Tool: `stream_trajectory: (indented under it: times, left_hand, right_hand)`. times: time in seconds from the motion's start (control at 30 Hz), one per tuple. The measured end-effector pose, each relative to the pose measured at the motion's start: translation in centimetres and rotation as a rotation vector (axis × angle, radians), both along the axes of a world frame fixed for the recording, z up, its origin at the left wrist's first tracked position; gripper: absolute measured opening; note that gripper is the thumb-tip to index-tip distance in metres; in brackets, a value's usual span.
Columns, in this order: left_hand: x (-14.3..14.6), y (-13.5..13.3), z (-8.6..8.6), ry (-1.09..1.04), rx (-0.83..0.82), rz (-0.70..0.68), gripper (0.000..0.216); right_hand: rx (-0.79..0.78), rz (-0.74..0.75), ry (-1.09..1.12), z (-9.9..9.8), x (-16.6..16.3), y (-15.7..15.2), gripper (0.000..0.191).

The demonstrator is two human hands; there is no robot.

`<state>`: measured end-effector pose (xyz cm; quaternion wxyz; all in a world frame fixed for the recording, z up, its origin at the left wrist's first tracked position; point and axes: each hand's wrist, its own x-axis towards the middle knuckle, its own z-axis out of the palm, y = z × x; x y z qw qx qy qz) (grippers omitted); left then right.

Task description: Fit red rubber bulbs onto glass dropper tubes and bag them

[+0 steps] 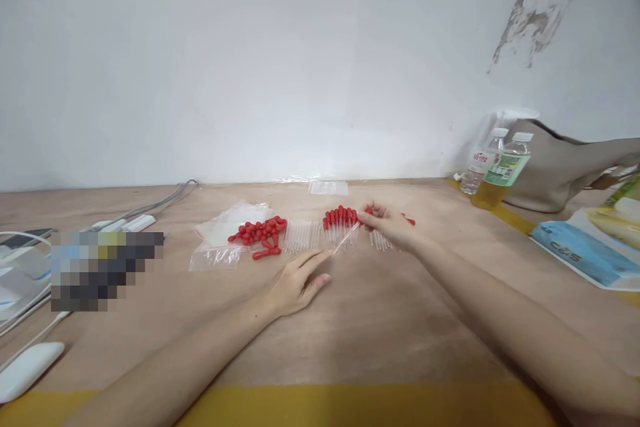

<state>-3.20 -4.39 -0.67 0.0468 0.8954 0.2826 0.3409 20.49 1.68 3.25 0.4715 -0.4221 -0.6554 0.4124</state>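
Fingers of right hand (389, 223) pinch one dropper (345, 239); left hand (296, 285) flat, fingers together; two bottles (500, 172) far right.

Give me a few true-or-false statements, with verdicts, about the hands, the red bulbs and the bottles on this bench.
1. The right hand pinches a thin clear dropper tube. True.
2. The left hand grips a red bulb. False: it lies open, palm down on the brown wooden table, holding nothing.
3. The loose pile of red rubber bulbs lies left of the row of bare clear tubes. True.
4. The two clear plastic bottles stand at the table's left edge. False: they stand far right, by the white wall.
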Motion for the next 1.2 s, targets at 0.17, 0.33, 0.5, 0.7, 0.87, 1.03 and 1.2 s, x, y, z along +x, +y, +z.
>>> stream_trajectory:
  times: [0.17,0.33,0.5,0.7,0.87,1.03,1.2]
  left_hand:
    - [0.0,0.0,-0.1,-0.001,-0.026,-0.019,0.026]
    - [0.0,0.0,-0.1,0.029,-0.045,-0.012,0.021]
    - [-0.1,0.0,-0.1,0.044,-0.045,-0.007,0.019]
    - [-0.1,-0.1,0.0,0.052,-0.045,0.008,0.019]
    - [0.0,-0.1,0.0,0.057,0.019,0.075,0.017]
    - [2.2,0.8,0.6,0.154,0.106,0.239,0.014]
    - [8.5,3.4,1.8,0.234,0.129,0.439,0.014]
  right_hand:
    - [-0.17,-0.31,-0.409,2.5,2.1,3.7,0.02]
    - [-0.175,-0.296,-0.613,0.6,1.4,6.4,0.02]
    - [-0.091,-0.326,-0.696,-1.0,0.5,7.6,0.033]
    - [-0.038,-0.339,-0.727,-1.0,1.1,7.2,0.031]
    - [-0.051,-0.445,-0.723,-0.6,4.6,6.6,0.031]
    - [-0.054,-0.605,-0.768,-1.2,9.7,5.9,0.018]
    - [-0.089,-0.674,-0.788,-2.8,12.0,4.9,0.019]
